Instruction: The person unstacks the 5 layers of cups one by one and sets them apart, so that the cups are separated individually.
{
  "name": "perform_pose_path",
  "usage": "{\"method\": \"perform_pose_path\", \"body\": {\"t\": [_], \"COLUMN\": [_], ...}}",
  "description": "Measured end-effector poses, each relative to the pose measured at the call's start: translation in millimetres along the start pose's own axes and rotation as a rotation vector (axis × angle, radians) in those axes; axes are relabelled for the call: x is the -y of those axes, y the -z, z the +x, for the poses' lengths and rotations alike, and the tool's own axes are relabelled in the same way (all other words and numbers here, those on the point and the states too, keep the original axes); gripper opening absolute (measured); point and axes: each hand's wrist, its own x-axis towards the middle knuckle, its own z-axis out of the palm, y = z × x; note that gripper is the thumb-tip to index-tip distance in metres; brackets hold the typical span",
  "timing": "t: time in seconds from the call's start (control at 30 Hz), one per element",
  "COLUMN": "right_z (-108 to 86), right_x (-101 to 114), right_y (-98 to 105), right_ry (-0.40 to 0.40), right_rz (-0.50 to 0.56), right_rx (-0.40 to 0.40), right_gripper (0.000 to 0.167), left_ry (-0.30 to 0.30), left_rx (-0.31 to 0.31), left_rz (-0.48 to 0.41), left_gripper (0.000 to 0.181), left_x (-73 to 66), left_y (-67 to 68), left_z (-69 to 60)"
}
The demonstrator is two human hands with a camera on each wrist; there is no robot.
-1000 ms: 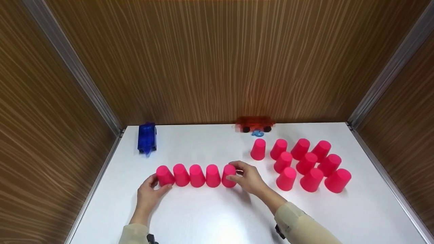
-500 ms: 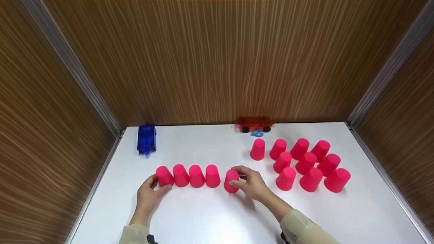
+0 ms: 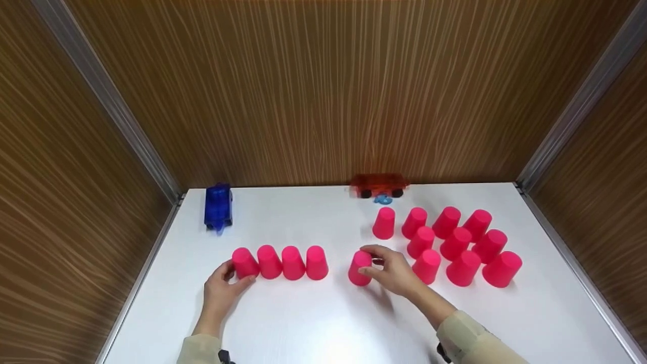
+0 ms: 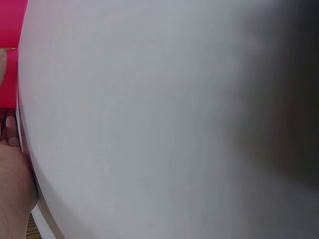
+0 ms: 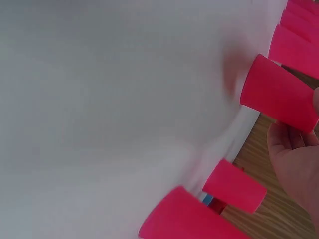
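In the head view, several pink cups stand upside down side by side in a short row. My left hand point(image 3: 221, 290) holds the leftmost cup point(image 3: 244, 263), thumb at the front and fingers round its left side. To the right of the row, apart from it, my right hand point(image 3: 393, 273) grips a single pink cup point(image 3: 359, 267), thumb in front and fingers behind. That cup point(image 5: 279, 94) also shows in the right wrist view, mouth toward the table; whether its rim touches the tabletop I cannot tell. The left wrist view catches only part of the left hand's cup point(image 4: 7, 82).
Several more upturned pink cups point(image 3: 456, 243) stand grouped at the right of the white table point(image 3: 283, 323). A blue toy wagon point(image 3: 218, 206) lies back left. By the rear wall are a red toy wagon point(image 3: 380, 185) and a small light-blue piece point(image 3: 383, 199). Wood-patterned walls enclose the table.
My right hand has drawn the end cup away from the row, first toward me and then to the right, leaving a widening gap. My left hand has stayed on its cup.
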Motion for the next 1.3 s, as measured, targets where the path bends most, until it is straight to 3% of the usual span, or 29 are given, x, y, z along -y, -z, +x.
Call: {"method": "perform_pose_path", "body": {"t": [0.27,0.6,0.93,1.3], "right_z": [9.7,22.5,29.1,36.6], "right_x": [4,10,8,4], "right_y": [42,83,93,88], "right_ry": [0.004,-0.038,-0.087,-0.087], "right_rz": [-0.039,-0.15,-0.195,-0.227], "right_rx": [-0.024,-0.008,0.004,0.012], "right_gripper": [0.065,0.073,0.075,0.073], "left_ry": [-0.03,0.007,0.031,-0.011], "left_rx": [-0.035,-0.007,-0.002,-0.024], "left_rz": [0.026,0.033,0.035,0.003], "left_gripper": [0.074,0.077,0.081,0.078], "left_x": [2.5,0.1,-1.1,1.2], "left_y": [-0.9,-0.1,-0.4,-1.8], "left_z": [1.7,1.5,0.0,2.0]}}
